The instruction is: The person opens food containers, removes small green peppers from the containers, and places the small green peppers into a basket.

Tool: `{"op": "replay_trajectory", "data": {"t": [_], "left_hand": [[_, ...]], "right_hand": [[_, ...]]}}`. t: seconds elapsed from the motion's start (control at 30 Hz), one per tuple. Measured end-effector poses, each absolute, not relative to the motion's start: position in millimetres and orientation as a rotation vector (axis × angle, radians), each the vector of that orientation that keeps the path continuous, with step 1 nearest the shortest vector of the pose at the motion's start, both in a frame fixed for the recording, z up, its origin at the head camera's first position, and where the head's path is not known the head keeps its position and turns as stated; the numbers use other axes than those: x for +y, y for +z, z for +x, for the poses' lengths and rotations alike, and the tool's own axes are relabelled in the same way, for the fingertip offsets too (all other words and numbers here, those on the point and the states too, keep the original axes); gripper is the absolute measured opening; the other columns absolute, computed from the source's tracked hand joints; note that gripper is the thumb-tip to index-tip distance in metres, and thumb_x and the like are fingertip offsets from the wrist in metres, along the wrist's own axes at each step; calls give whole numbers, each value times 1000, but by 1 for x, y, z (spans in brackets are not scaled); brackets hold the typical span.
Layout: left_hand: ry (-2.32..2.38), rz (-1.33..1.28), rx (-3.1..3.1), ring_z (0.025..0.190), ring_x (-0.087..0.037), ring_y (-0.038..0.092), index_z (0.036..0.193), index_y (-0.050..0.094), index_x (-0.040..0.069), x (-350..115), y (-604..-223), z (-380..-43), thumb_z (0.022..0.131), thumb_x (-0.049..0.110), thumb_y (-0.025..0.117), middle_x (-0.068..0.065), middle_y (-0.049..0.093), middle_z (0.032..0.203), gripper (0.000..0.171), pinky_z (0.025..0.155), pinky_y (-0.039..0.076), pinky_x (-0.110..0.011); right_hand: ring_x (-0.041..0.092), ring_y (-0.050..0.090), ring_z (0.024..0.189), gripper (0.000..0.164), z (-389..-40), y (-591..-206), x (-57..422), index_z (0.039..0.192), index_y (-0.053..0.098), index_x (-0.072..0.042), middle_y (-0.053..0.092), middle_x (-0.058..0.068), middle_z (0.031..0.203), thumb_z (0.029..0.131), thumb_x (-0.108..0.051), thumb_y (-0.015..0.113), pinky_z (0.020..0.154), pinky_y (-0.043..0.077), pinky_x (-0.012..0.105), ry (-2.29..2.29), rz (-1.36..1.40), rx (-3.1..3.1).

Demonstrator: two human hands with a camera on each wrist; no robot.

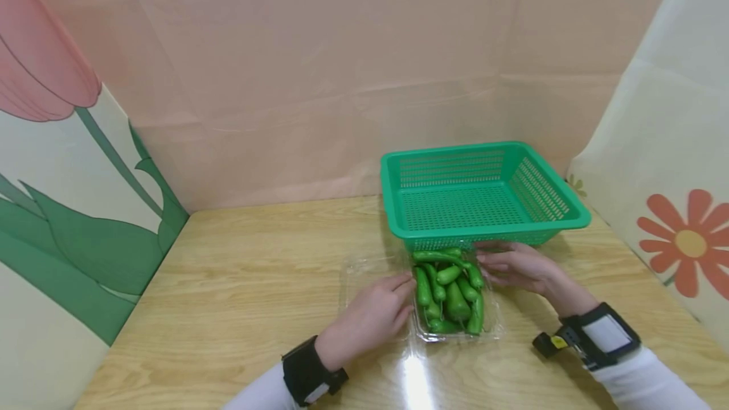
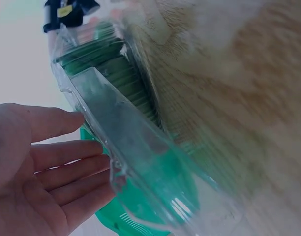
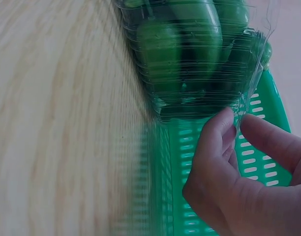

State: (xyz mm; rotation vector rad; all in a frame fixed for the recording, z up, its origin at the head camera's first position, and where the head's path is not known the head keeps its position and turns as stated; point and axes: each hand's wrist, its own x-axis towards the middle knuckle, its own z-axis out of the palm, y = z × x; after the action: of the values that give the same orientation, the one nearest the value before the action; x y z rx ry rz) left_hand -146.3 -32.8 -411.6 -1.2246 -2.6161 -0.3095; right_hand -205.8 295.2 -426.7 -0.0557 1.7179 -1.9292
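Peppers (image 1: 455,302), green and glossy, fill the clear container (image 1: 491,329) just right of the lower middle of the head view. Its clear lid (image 1: 354,274) lies folded open on its left, flat on the wooden table (image 1: 228,309). Your left hand (image 1: 373,312) reaches over that lid to the container's left edge; in the left wrist view its fingers are nearly straight, slightly apart, with their tips at the clear plastic, though you cannot tell how firmly they touch. Your right hand (image 1: 517,267) is at the container's upper right corner, and the right wrist view shows your thumb and forefinger pinching the rim. Directly behind the container, right of centre, sits the green basket (image 1: 484,233). Black wrist straps (image 1: 310,372) circle both your wrists, and an orange flower print (image 1: 690,242) fills the right edge.
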Motion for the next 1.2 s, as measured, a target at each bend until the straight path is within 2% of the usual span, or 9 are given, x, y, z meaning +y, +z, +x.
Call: {"op": "replay_trajectory", "data": {"t": [0.1,0.17,0.3,0.4,0.53,0.77,0.9,1.03,1.2], "left_hand": [[-302,-1228,-2620,120,-20,57,131,54,4,-33,-413,-147,92,26,59,-11,56,134,44,103,47,-28],[-304,-1230,-2616,120,-20,57,130,54,4,-33,-413,-147,93,26,58,-11,56,134,44,103,47,-28],[-307,-1233,-2603,120,-20,57,130,54,4,-33,-413,-147,92,25,59,-11,56,133,44,103,47,-28],[-301,-1234,-2597,120,-21,57,130,54,4,-33,-413,-147,92,25,59,-12,56,134,44,103,47,-28],[-292,-1229,-2607,122,-21,56,131,54,3,-32,-413,-147,92,25,59,-12,55,135,44,104,46,-29],[-255,-1220,-2626,123,-21,55,131,53,4,-32,-412,-146,92,27,59,-12,54,135,46,105,45,-28],[-231,-1226,-2609,123,-21,55,131,53,3,-31,-413,-147,92,28,59,-12,55,135,46,105,45,-27],[-235,-1230,-2601,123,-21,55,131,53,3,-31,-412,-147,92,27,59,-13,55,134,46,105,45,-27],[-240,-1237,-2596,123,-22,55,130,54,2,-32,-412,-147,92,27,59,-14,55,134,45,105,45,-28]], "right_hand": [[8,62,97,60,-205,-425,294,145,20,9,63,1,114,97,-10,51,87,56,25,-1872,-79,1820],[9,63,98,62,-203,-423,291,144,21,11,62,9,119,97,-15,52,88,56,28,-1792,-104,1964],[18,64,102,63,-197,-414,281,139,33,12,56,26,126,96,-27,56,86,58,34,-1567,-138,2317],[25,64,100,60,-192,-407,273,135,40,11,55,30,124,95,-31,56,81,59,36,-1434,-122,2505],[29,64,92,51,-184,-400,264,127,48,9,58,30,116,96,-31,55,75,59,38,-1313,-108,2695],[35,65,90,33,-171,-393,253,113,61,1,66,20,101,93,-26,60,66,58,38,-1061,-222,2969],[34,68,85,37,-165,-388,247,112,62,4,69,18,96,90,-25,65,62,59,38,-946,-291,3005],[31,68,80,44,-160,-384,241,112,62,7,69,22,95,86,-28,68,62,59,38,-859,-335,3014],[28,67,76,48,-156,-382,236,108,64,7,68,21,92,83,-34,71,63,59,42,-774,-362,3043]]}}
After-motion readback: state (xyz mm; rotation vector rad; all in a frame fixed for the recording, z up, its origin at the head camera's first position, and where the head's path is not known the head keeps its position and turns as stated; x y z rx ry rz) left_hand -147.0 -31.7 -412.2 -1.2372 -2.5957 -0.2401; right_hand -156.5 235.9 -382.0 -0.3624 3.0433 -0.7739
